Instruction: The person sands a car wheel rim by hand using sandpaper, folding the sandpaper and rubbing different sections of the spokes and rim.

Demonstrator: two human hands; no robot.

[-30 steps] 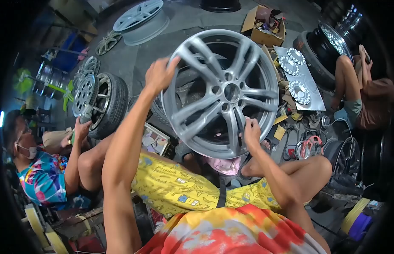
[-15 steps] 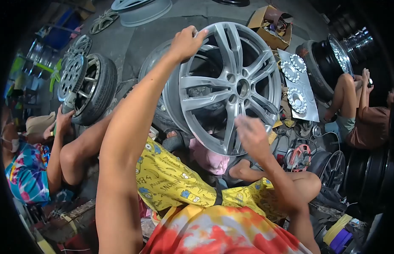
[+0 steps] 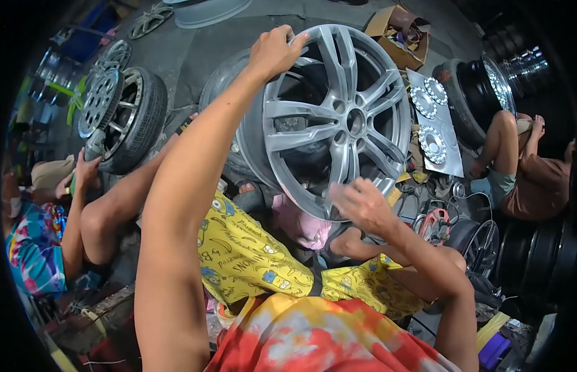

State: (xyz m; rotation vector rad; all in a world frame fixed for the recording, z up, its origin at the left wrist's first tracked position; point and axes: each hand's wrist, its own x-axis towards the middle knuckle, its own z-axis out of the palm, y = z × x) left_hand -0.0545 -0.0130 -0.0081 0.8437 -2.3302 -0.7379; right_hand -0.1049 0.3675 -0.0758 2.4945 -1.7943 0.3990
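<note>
A grey alloy wheel rim (image 3: 355, 123) with split spokes stands tilted in front of me, its face toward me. My left hand (image 3: 277, 51) grips the rim's upper left edge, with the thumb on the near side and the fingers wrapped over the lip. My right hand (image 3: 361, 203) is at the lower spokes, near the rim's bottom edge. Its fingers are curled together and smeared by motion at the tips. Anything pinched in them is too blurred to make out. A pink cloth (image 3: 301, 226) lies below the rim.
At left a person holds a power tool (image 3: 95, 144) against a wheel beside a tyre (image 3: 136, 121). Another person (image 3: 540, 180) sits at right. A cardboard box (image 3: 397, 37), chrome centre caps on a silver sheet (image 3: 447, 158) and a red tool (image 3: 435, 224) lie around.
My right hand has moved down and slightly left along the lower spoke. My left hand keeps its hold on the rim's edge. The whole view has shifted slightly.
</note>
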